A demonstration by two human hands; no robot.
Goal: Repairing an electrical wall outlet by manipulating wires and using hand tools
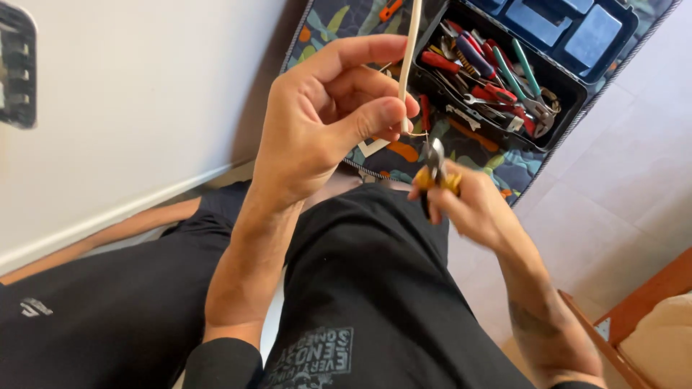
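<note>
My left hand [324, 119] is raised in front of me and pinches a white flat cable [409, 50] that runs upward out of view; a thin bare wire end shows just below my thumb. My right hand [472, 205] grips yellow-handled cutting pliers [435, 167], whose metal jaws point up at the cable's lower end, just under it. Both hands hover above my lap in black shorts.
An open black toolbox [577, 90] full of red- and green-handled tools lies on a patterned mat [504, 169] ahead. A white wall [144, 94] with a dark outlet opening [16, 72] is at the left. Wooden furniture [634, 310] stands at the lower right on the tiled floor.
</note>
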